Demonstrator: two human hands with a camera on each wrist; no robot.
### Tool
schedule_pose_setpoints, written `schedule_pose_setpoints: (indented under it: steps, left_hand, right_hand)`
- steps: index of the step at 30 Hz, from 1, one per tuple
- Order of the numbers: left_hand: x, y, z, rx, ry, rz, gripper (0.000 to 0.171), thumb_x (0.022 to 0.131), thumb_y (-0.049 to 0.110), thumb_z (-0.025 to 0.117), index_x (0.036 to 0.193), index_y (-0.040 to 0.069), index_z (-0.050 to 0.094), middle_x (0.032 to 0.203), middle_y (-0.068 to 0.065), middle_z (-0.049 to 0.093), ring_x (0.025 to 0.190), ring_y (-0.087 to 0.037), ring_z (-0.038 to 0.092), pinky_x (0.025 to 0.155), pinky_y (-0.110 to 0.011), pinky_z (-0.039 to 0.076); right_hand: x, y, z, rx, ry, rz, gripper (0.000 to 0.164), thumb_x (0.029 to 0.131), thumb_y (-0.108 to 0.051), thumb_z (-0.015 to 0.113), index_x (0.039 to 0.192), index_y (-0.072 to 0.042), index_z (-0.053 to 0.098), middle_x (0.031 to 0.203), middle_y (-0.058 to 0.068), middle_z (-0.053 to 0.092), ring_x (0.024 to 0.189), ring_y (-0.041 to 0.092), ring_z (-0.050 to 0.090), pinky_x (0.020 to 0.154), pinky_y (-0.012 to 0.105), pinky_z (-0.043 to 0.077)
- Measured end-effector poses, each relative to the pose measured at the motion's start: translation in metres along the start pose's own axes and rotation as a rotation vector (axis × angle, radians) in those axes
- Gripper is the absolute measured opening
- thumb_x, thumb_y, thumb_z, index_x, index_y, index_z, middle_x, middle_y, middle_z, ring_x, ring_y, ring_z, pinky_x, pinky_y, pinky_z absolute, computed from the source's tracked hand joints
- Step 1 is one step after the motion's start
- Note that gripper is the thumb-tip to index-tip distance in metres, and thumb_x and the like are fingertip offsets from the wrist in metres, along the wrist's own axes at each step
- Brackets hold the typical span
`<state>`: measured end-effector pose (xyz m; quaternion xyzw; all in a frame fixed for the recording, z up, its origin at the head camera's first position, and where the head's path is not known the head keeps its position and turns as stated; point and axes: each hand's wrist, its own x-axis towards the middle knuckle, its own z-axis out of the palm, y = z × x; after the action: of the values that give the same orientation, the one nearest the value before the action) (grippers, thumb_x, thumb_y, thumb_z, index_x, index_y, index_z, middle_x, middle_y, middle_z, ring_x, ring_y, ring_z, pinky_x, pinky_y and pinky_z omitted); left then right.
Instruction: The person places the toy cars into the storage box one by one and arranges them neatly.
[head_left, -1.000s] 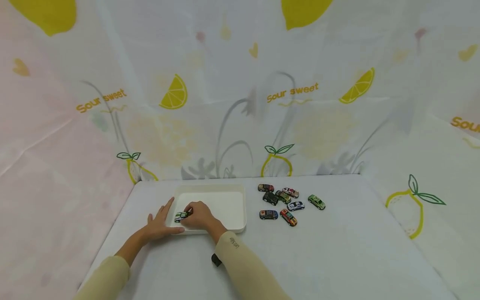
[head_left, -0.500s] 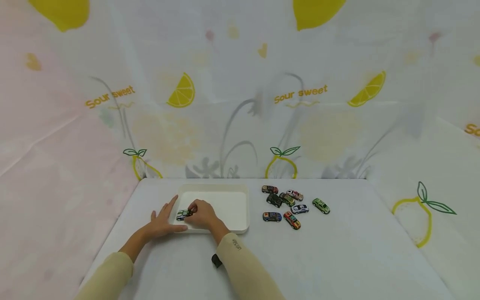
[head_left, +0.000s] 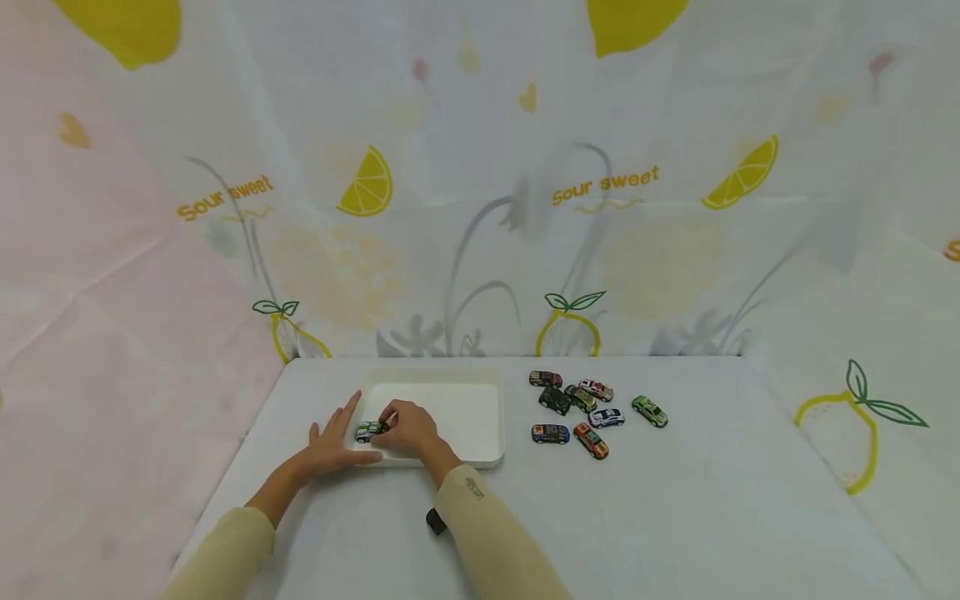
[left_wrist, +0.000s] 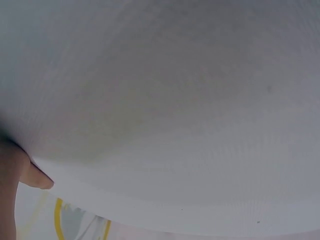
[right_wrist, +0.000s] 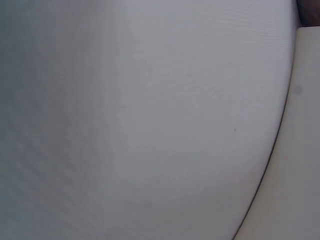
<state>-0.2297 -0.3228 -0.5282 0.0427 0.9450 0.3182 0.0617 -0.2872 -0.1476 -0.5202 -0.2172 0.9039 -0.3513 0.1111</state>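
In the head view a white tray [head_left: 465,417] lies at the left of the table. My right hand [head_left: 411,429] reaches over its front rim and pinches a small green-and-white toy car [head_left: 368,431] in the tray's left part; the fingers hide the car's right end. My left hand [head_left: 330,448] rests at the tray's front left corner, fingers straight and spread, thumb along the front rim. The left wrist view catches only part of the left hand [left_wrist: 25,172] at its lower left edge. White tray wall [right_wrist: 305,130] runs down the right side of the right wrist view.
Right of the tray lies a loose group of several toy cars, among them a black car [head_left: 555,400], a blue car [head_left: 551,433] and an orange-red car [head_left: 591,441]. A green car [head_left: 649,411] sits farther right. A patterned cloth [head_left: 480,250] hangs behind the table.
The head view has shifted slightly, so the whole scene sits a little farther right. Both hands stay at the tray, and the right hand still pinches the green-and-white toy car.
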Motion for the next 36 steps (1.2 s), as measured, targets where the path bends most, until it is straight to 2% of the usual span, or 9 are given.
schedule_pose_setpoints:
  steps: [7,17,25,36]
  left_hand:
    - [0.0004,-0.0007,0.0024,0.006,0.007,-0.002,0.112,0.072,0.054,0.069,0.149,0.019,-0.004,0.154,-0.017,0.009,0.137,-0.048,0.009,0.097,-0.072,-0.004]
    - [-0.0027,-0.0006,0.0028,0.017,0.006,-0.011,0.112,0.071,0.055,0.068,0.149,0.020,-0.004,0.154,-0.017,0.009,0.137,-0.048,0.009,0.097,-0.072,-0.003]
    - [-0.0020,0.0005,0.0025,0.011,0.014,-0.009,0.111,0.072,0.054,0.068,0.149,0.019,-0.004,0.154,-0.017,0.008,0.137,-0.047,0.007,0.097,-0.073,-0.005]
    - [-0.0006,-0.0028,0.0043,0.015,0.024,0.005,0.111,0.072,0.055,0.068,0.149,0.020,-0.003,0.154,-0.017,0.009,0.136,-0.049,0.009,0.096,-0.073,-0.004]
  right_hand:
    - [0.0001,-0.0002,0.0019,0.014,0.003,0.038,0.027,0.068,-0.036,0.079,0.088,-0.024,0.063,0.069,-0.012,0.055,0.063,0.004,0.049,0.056,0.020,0.037]
    - [-0.0017,0.0016,0.0033,0.075,-0.009,0.041,0.031,0.066,-0.030,0.081,0.092,-0.022,0.066,0.072,-0.012,0.056,0.066,0.003,0.050,0.060,0.020,0.039]
    - [-0.0019,0.0019,0.0027,0.074,0.031,0.023,0.028,0.065,-0.028,0.082,0.089,-0.023,0.068,0.073,-0.013,0.057,0.066,0.002,0.049,0.060,0.018,0.039]
    - [-0.0034,0.0008,0.0021,0.059,0.037,0.006,0.025,0.066,-0.027,0.082,0.086,-0.021,0.069,0.071,-0.012,0.054,0.065,0.003,0.047,0.059,0.018,0.037]
